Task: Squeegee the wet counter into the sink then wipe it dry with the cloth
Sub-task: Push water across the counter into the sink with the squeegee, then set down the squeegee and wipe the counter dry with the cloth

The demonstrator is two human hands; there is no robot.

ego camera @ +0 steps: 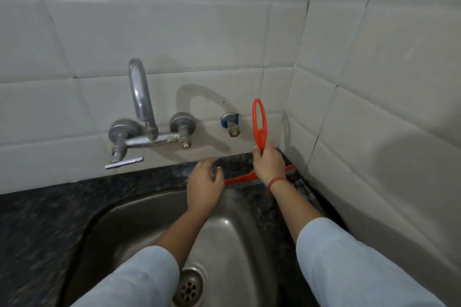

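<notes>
Two hands work at the back corner of the dark stone counter (139,183) in the head view: the right hand (268,164) has its fingers wrapped round the lower handle of the red squeegee (259,122), whose looped end stands upright against the tiled wall (199,32) while its blade lies on the counter strip behind the steel sink (239,237). Beside the blade's left end, the left hand (205,182) hovers palm down with fingers loosely curled and slightly spread, holding nothing I can make out. Both forearms reach across the basin above the drain (188,286), just right of the wall tap (142,117).
</notes>
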